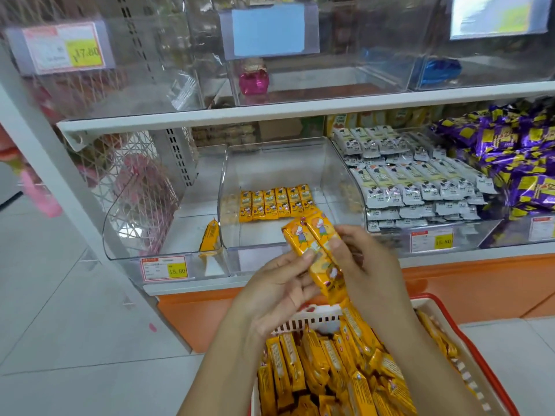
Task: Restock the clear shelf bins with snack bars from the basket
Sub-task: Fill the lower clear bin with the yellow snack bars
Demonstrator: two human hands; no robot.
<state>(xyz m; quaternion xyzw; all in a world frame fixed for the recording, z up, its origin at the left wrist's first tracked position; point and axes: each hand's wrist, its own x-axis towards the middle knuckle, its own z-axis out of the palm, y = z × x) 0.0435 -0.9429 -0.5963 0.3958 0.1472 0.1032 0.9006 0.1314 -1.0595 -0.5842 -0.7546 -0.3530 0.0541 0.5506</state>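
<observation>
Pinching snack bars (312, 244), left hand (276, 292) and right hand (366, 265) face 15.80 tag (164, 268).

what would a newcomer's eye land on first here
Dead centre, the left hand and right hand together hold yellow snack bars. Below them a basket carries a pile of bars of the same kind, and behind the hands a mostly bare clear bin holds one short row of bars. To the right, a heap of purple packets stands out.
</observation>
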